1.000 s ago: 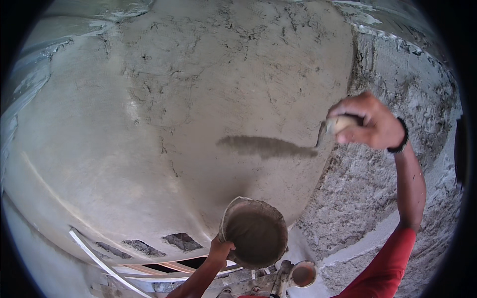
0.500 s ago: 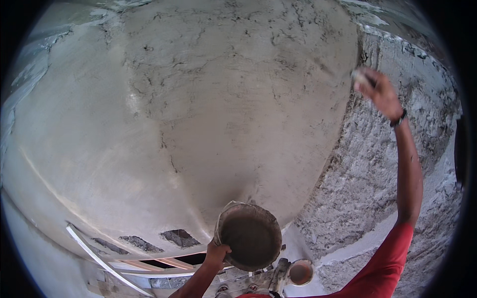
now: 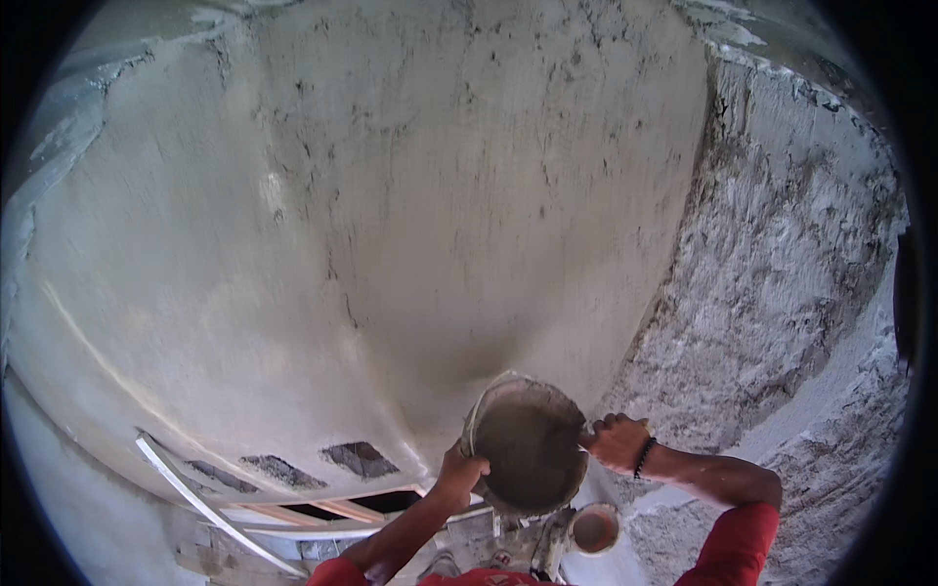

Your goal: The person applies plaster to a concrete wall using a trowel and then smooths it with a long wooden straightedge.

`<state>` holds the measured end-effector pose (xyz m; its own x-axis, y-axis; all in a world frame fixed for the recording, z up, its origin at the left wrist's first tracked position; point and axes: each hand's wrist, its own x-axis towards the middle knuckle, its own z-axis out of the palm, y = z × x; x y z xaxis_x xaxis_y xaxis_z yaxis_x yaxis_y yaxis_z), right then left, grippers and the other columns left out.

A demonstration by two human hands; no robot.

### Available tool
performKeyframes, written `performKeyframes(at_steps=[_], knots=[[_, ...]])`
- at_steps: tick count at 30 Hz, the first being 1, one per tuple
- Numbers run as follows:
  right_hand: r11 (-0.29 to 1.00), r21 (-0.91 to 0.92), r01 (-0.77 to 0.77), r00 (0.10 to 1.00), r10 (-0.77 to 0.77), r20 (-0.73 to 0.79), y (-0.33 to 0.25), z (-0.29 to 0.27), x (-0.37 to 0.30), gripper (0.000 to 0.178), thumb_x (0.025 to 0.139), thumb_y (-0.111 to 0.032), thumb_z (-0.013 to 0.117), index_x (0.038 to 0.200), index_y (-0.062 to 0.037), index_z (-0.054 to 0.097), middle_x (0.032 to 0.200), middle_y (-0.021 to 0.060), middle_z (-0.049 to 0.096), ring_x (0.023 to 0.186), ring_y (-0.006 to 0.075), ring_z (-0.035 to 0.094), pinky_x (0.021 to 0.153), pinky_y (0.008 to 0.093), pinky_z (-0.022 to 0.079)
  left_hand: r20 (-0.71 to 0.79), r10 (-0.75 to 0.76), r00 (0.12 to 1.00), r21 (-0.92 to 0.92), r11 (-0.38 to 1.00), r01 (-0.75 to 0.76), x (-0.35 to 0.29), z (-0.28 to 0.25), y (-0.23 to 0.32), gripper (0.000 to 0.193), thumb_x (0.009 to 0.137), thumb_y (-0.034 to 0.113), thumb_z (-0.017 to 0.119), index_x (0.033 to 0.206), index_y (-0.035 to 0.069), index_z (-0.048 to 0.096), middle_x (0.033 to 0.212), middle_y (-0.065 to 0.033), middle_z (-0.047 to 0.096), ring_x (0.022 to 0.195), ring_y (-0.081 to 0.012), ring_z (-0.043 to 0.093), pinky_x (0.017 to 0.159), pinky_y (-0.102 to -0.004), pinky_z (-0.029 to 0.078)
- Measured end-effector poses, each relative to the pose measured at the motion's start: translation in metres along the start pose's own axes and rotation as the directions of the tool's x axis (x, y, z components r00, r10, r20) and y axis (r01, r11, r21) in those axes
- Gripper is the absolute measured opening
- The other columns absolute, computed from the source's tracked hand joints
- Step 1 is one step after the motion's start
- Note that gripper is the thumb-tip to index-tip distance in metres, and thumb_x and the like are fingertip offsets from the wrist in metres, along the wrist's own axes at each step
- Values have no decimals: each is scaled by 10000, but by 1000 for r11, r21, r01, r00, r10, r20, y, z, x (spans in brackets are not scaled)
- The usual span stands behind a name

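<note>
My left hand grips the left rim of a round bucket, thumb over the edge. Wet grey mortar lies inside it. At the bucket's right rim, my right hand is closed round the handle of what looks like a trowel. Its handle end pokes out of the fist, and the blade is mostly hidden at the mortar's edge. In front of me rises a wall with smooth, damp grey plaster, pitted with small cracks higher up.
Rough, unsmoothed render covers the right side of the wall. A smaller bucket stands below on the right. At lower left are a pale curved strip, wooden framing and dark recesses in the wall.
My right hand has come down from high on the wall to the bucket's right rim, tool still in its grip. My left hand and the bucket have shifted slightly right and up.
</note>
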<state>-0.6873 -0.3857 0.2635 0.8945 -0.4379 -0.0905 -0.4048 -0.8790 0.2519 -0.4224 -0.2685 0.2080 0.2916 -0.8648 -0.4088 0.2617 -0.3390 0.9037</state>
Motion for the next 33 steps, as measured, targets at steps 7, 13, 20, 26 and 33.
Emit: performKeyframes(at_steps=[7, 13, 20, 26, 33], knots=[[937, 342, -66, 998, 70, 3, -12, 40, 19, 309, 823, -339, 587, 1079, -169, 611, 794, 131, 649, 687, 335, 633, 607, 454, 523, -62, -9, 998, -79, 997, 4, 1, -15, 21, 517, 593, -39, 530, 1106, -10, 578, 905, -70, 613, 784, -201, 567, 676, -322, 467], [868, 496, 33, 940, 142, -311, -7, 3, 27, 368, 756, -184, 673, 1109, -103, 606, 762, 154, 615, 695, 309, 634, 609, 407, 524, -74, 62, 995, -198, 977, -75, -12, -49, 24, 528, 625, -26, 543, 1152, 2, 521, 954, -99, 600, 815, -230, 614, 660, -371, 530], [900, 429, 72, 938, 86, -337, 0, -33, 53, 361, 733, -184, 684, 1076, -95, 615, 766, 135, 613, 691, 307, 627, 599, 412, 513, -135, 100, 986, -242, 962, -130, -20, -68, 18, 484, 641, -13, 551, 1125, 3, 526, 939, -92, 602, 809, -229, 617, 610, -392, 525], [904, 389, 175, 933, -26, -359, 9, -85, 79, 362, 724, -190, 691, 1068, -107, 612, 804, 136, 608, 691, 309, 625, 612, 408, 515, -210, 73, 975, -206, 972, -117, -39, -82, 28, 383, 644, 18, 601, 1026, 31, 571, 849, -75, 599, 707, -207, 587, 507, -357, 459], [911, 268, 314, 817, -116, -565, 41, -222, 82, 301, 719, -187, 719, 961, -51, 602, 820, 130, 613, 694, 300, 633, 639, 392, 516, -238, 76, 968, -316, 937, -151, -54, -92, 20, 534, 633, -81, 517, 1163, -8, 529, 997, -102, 609, 882, -229, 596, 775, -343, 499]])
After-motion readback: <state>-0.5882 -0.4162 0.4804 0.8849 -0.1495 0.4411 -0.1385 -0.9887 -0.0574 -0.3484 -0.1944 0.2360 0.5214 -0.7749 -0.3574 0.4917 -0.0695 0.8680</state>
